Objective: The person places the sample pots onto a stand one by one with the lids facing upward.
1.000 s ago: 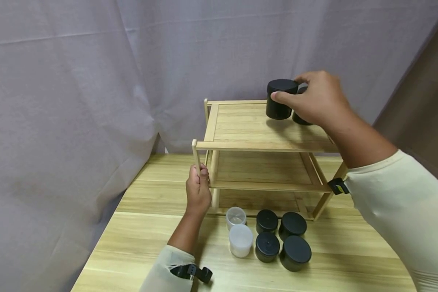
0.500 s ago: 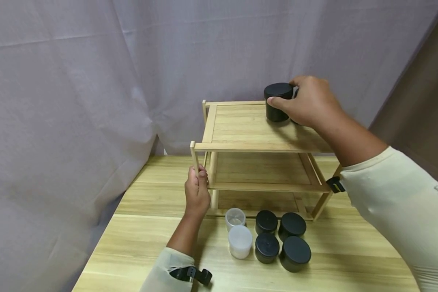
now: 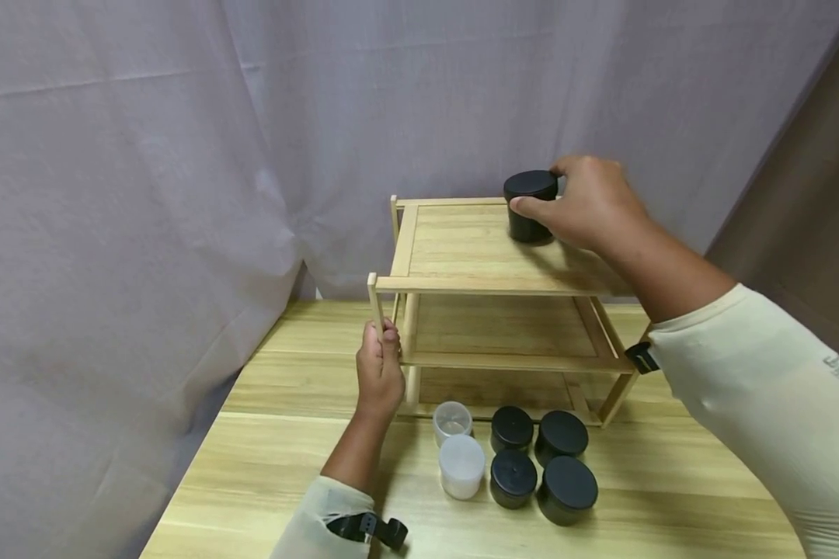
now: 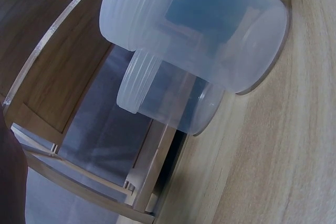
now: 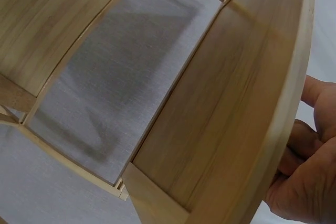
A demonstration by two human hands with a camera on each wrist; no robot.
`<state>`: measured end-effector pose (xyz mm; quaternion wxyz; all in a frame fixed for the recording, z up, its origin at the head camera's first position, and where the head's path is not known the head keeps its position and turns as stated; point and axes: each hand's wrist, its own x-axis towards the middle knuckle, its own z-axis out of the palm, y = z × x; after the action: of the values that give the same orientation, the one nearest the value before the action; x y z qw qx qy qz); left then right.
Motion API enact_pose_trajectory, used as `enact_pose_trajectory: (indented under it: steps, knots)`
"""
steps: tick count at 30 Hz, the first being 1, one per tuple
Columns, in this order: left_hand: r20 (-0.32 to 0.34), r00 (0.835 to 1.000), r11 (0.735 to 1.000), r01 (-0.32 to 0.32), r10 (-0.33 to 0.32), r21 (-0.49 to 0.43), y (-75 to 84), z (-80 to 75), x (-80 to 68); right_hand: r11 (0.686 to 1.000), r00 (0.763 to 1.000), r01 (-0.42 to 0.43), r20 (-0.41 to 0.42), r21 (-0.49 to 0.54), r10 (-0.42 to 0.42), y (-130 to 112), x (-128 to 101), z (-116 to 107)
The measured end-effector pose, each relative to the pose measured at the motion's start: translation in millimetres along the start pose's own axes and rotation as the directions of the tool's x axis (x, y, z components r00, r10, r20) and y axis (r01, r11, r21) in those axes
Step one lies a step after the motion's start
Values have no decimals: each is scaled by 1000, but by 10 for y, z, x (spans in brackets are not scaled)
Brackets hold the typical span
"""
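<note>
On the top shelf of a three-tier wooden rack (image 3: 454, 256) stands a black lidded jar (image 3: 531, 186). My right hand (image 3: 597, 203) grips it from the right, thumb in front. In the right wrist view the fingers (image 5: 304, 140) show beyond the shelf edge, and the jar is out of sight. My left hand (image 3: 381, 373) holds the rack's front left post (image 3: 375, 303). Before the rack stand two translucent jars: a lidded one (image 3: 461, 466) and one behind it (image 3: 452, 423) that looks uncovered. Whatever lies behind my right hand on the shelf is hidden.
Several black lidded jars (image 3: 566, 489) are grouped on the wooden table (image 3: 273, 435), right of the translucent ones. Grey cloth (image 3: 147, 194) hangs behind and to the left of the table. The rack's middle shelf (image 3: 503, 326) lies under the top one.
My right hand has lowered the black jar and shifted it slightly left, down onto the top shelf. A second black jar behind it has gone out of sight. My left hand keeps its hold.
</note>
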<state>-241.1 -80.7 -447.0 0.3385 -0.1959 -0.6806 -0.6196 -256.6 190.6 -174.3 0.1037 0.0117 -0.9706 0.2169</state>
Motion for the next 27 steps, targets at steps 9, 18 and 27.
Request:
enact_pose_trajectory:
  steps: [9, 18, 27]
  knots:
    - [0, 1000, 1000, -9, 9, 8, 25, 4, 17, 999, 999, 20, -42, -45, -22, 2, 15, -9]
    - [2, 1000, 1000, -16, 16, 3, 19, -10, 18, 993, 996, 50, -70, -107, -58, 3, 24, 2]
    - [-3, 1000, 1000, -14, 14, -9, 11, -2, 21, 992, 994, 62, -80, -112, -72, -3, 36, 2]
